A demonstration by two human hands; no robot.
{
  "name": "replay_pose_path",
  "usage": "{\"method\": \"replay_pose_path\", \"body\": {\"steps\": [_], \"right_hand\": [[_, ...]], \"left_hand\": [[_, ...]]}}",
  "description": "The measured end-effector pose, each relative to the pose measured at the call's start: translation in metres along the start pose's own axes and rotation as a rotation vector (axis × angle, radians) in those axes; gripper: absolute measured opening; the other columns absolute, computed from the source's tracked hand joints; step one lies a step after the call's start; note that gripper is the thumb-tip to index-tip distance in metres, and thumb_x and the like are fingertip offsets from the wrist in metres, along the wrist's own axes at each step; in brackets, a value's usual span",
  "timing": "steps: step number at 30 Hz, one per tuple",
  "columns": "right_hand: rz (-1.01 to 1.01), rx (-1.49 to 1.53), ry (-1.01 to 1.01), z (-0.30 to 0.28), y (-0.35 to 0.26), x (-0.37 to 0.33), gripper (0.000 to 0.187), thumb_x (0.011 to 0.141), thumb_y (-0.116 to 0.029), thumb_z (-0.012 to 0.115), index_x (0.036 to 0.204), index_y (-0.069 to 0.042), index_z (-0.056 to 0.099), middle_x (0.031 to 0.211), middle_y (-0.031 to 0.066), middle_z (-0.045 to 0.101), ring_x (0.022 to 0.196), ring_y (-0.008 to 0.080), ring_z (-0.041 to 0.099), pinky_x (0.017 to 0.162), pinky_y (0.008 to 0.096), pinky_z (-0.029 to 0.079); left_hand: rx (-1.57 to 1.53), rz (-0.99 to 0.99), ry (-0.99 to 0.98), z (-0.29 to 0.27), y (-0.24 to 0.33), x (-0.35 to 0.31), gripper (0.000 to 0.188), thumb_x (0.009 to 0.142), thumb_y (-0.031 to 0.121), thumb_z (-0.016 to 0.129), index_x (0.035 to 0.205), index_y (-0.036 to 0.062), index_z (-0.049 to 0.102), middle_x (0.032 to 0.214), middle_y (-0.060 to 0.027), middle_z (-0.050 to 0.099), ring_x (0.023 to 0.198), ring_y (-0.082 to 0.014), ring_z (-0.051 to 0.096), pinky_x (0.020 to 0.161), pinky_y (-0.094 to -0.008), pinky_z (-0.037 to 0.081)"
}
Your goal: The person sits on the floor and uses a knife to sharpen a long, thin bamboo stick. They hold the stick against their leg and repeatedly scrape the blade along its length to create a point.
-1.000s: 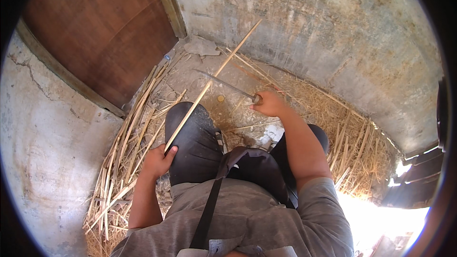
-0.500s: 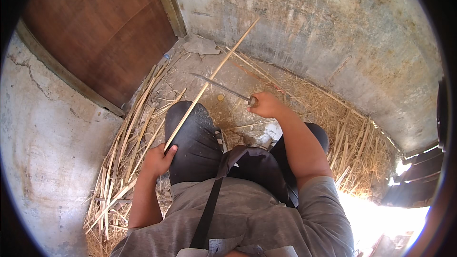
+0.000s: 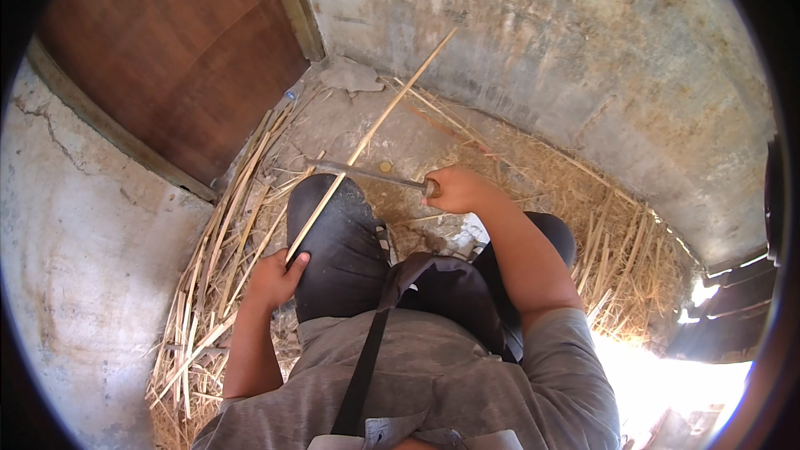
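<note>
My left hand (image 3: 277,278) is closed round the near end of a long, thin bamboo strip (image 3: 386,119), beside my left thigh. The strip slants over my left knee (image 3: 327,200) and away to the far right, up towards the wall. In my right hand (image 3: 460,190) is a long-bladed knife (image 3: 375,174), gripped by its handle. Its dark blade points left and crosses the strip just beyond the knee. Whether the edge bites into the strip I cannot tell.
Many pale split strips (image 3: 236,237) lie along the left side. Fine shavings (image 3: 575,192) and more strips heap up at the right along a stained wall (image 3: 567,42). A brown door (image 3: 179,58) stands at the far left, a flat stone (image 3: 352,77) near its corner.
My right hand has drawn the knife nearer to me and slightly left, so its blade now crosses the strip lower down, close to the knee. My left hand and the strip hardly moved.
</note>
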State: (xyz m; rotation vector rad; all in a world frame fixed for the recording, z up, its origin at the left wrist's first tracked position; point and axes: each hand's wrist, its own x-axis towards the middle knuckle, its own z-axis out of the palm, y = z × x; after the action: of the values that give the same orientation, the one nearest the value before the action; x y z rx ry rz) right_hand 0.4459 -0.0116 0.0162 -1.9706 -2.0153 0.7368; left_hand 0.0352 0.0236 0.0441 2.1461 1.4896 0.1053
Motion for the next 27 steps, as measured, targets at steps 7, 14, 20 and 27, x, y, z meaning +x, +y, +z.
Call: {"method": "replay_pose_path", "body": {"steps": [7,14,20,27], "right_hand": [[0.186,0.085,0.13,-0.001,0.03,0.005,0.052,0.081,-0.042,0.077,0.114,-0.001,0.07,0.105,0.0248,0.071,0.102,0.0429,0.067,0.087,0.0481,0.053],[0.208,0.089,0.151,-0.006,0.036,0.0,0.055,0.083,-0.041,0.075,0.119,-0.001,0.069,0.111,0.0263,0.07,0.106,0.0427,0.066,0.092,0.048,0.052],[0.099,0.02,0.025,0.005,0.006,0.002,0.049,0.081,-0.04,0.077,0.112,-0.002,0.07,0.106,0.0248,0.07,0.104,0.0432,0.066,0.09,0.0485,0.053],[0.046,0.03,0.116,0.004,0.016,0.003,0.047,0.081,-0.04,0.077,0.11,-0.002,0.071,0.102,0.0228,0.072,0.1,0.0425,0.068,0.087,0.0489,0.054]], "left_hand": [[0.043,-0.011,-0.001,0.0,-0.001,0.0,0.063,0.098,0.06,0.057,0.095,-0.0029,0.067,0.077,-0.0257,0.068,0.082,-0.0458,0.068,0.076,-0.0485,0.053],[0.019,-0.023,-0.016,0.0,0.0,0.002,0.062,0.098,0.058,0.057,0.095,-0.0025,0.068,0.076,-0.0248,0.069,0.081,-0.0447,0.069,0.076,-0.0485,0.053],[0.025,0.0,0.006,0.001,0.0,0.001,0.063,0.098,0.059,0.057,0.096,-0.0026,0.068,0.076,-0.0255,0.068,0.081,-0.0447,0.07,0.076,-0.0488,0.053],[0.034,-0.01,0.013,0.004,-0.004,0.001,0.064,0.098,0.06,0.055,0.097,-0.003,0.068,0.078,-0.0267,0.069,0.083,-0.0461,0.069,0.077,-0.0493,0.053]]}}
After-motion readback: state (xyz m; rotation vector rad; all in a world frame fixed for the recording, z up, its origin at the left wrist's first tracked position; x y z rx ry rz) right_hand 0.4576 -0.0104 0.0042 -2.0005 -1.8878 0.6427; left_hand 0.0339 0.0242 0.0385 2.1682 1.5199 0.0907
